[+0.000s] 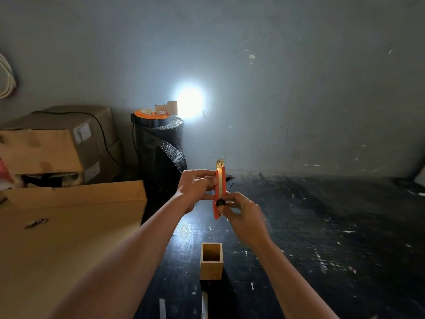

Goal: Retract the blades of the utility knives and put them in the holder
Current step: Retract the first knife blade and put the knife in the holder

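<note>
Both hands hold one orange utility knife (pixel 218 192) upright above the dark table. Its blade sticks out a short way from the top end. My left hand (pixel 197 187) pinches the upper part of the body from the left. My right hand (pixel 243 215) grips the lower part, with the thumb next to the black slider knob. A square wooden holder (pixel 211 261) stands open and empty on the table, nearer to me and below the knife. A pale object, possibly another knife (pixel 204 305), lies at the bottom edge, mostly cut off.
A flat cardboard box (pixel 69 226) fills the left side, with stacked cartons (pixel 57 143) behind it. A black bubble-wrap roll (pixel 161 148) carries an orange reel and a bright lamp (pixel 189 102) by the wall. The scratched black table (pixel 322 226) stretches to the right.
</note>
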A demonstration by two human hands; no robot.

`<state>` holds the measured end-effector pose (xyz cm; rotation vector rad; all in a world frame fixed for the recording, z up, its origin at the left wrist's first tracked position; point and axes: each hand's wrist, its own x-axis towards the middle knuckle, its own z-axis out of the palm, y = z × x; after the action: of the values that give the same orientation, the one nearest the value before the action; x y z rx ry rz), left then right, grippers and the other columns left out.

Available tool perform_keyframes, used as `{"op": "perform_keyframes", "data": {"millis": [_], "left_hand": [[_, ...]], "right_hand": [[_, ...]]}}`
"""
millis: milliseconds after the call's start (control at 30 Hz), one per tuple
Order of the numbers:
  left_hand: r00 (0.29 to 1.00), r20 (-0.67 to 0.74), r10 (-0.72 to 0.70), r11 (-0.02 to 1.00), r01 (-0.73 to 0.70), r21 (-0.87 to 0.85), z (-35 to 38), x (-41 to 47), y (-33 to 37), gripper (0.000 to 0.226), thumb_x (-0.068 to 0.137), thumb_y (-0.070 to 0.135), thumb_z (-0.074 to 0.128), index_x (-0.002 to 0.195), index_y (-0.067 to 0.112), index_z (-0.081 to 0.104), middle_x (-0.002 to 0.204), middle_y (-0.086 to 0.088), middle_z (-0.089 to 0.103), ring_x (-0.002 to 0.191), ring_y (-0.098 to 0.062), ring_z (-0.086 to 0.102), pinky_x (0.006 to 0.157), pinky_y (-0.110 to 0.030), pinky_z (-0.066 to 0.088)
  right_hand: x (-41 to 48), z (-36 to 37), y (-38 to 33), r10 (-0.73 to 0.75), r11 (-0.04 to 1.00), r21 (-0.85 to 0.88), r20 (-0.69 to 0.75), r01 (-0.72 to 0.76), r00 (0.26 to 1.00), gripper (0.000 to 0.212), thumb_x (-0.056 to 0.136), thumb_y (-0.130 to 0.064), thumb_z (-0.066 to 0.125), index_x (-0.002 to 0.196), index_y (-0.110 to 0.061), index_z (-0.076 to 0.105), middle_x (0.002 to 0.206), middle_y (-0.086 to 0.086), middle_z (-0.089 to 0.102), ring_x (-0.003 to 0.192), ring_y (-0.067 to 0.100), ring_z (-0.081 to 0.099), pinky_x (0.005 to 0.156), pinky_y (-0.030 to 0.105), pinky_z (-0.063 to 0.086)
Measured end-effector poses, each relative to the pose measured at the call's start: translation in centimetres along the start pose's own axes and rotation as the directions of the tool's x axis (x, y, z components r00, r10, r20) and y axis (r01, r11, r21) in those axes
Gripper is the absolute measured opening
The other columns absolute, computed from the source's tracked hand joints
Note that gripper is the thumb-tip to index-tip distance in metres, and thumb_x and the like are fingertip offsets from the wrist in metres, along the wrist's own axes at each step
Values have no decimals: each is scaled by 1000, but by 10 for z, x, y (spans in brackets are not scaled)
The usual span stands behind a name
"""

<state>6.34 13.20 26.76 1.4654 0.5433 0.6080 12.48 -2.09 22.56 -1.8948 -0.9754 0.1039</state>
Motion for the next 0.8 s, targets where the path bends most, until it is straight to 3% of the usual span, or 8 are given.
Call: {"op": "perform_keyframes", "data": {"millis": [133, 300, 433, 533, 633, 700, 800], "left_hand": [[1000, 5, -7, 1000, 7, -26, -2, -1, 2, 23, 86, -10, 72, 105, 1, 79, 86, -18, 81, 72, -28, 80, 59, -38, 64], [999, 28, 45, 999, -44, -15, 0, -2, 2, 21, 88, -8, 71, 105, 1, 79, 93, -17, 82, 81, -33, 81, 68, -47, 67], [998, 41, 51, 998, -50, -24, 1, -3, 6, 19, 89, -8, 70, 101, 4, 78, 87, -11, 82, 75, -26, 81, 61, -40, 66], [998, 37, 46, 999, -45, -27, 0, -2, 7, 19, 89, -8, 71, 103, 2, 77, 86, -12, 82, 73, -25, 80, 58, -36, 64], [998, 39, 52, 998, -51, -22, 2, -3, 5, 18, 89, -7, 71, 102, 4, 77, 85, -10, 82, 73, -26, 81, 60, -37, 65], [998, 38, 60, 998, -59, -17, 2, -4, 3, 18, 89, -6, 71, 103, 4, 78, 89, -13, 82, 76, -28, 81, 62, -39, 65], [998, 33, 59, 998, -58, -12, 2, -3, 2, 19, 89, -6, 71, 103, 4, 78, 89, -14, 82, 76, -27, 81, 63, -39, 65]], "right_hand": [[-2, -3, -2, -33, 999, -4, 15, 33, 999, 27, 93, -22, 67, 113, -39, 61, 102, -25, 59, 75, -21, 52, 62, -7, 38], [0, -2, -5, 18, 999, 28, -30, -17, 999, 19, 89, -31, 69, 104, -25, 59, 98, -19, 61, 84, -2, 58, 70, 7, 40], [-4, -1, -6, -19, 999, 51, -8, 20, 1000, 27, 89, -28, 71, 107, -35, 52, 93, -35, 54, 74, -18, 58, 60, -1, 42], [-4, 1, -2, -47, 999, 2, -3, 47, 999, 25, 94, -22, 66, 111, -37, 55, 106, -23, 58, 89, -7, 56, 76, 4, 43], [-3, 1, -3, -9, 999, 42, -33, 10, 999, 18, 92, -26, 67, 107, -28, 56, 103, -19, 58, 91, -2, 56, 65, 2, 43], [-3, 0, -4, 2, 997, 71, -39, 0, 999, 23, 90, -28, 70, 108, -24, 57, 97, -25, 58, 81, -7, 60, 57, 0, 44], [-5, 0, -3, -27, 997, 67, -23, 28, 999, 29, 90, -24, 71, 110, -34, 53, 95, -32, 56, 72, -23, 57, 57, -4, 41]]}}
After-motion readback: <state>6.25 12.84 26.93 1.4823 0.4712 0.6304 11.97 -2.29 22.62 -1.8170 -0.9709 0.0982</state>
